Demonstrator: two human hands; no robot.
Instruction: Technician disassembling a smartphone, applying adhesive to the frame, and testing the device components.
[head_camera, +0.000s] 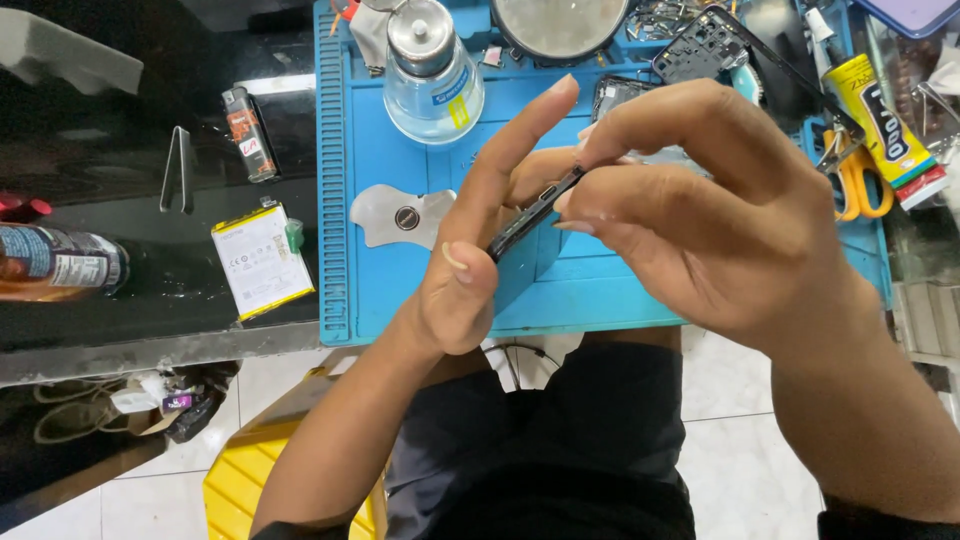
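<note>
We hold the dark phone (535, 210) edge-up above the blue mat (600, 290), our left hand (470, 270) clamped on its near end and our right hand (700, 200) pinching its far edge. We judge this a seam-checking step; the next move calls for steady fingertip pressure along that edge.

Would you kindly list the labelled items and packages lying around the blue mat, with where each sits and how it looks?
Battery: left of the mat, flat white rectangle, yellow edge.
Lighter: above the battery, small dark stick, orange label.
Can: far left, lying down, dark with white panel.
Bottle: mat's top edge, clear, metal cap, blue-and-yellow label.
Glue tube: far right, yellow and black, red end.
</note>
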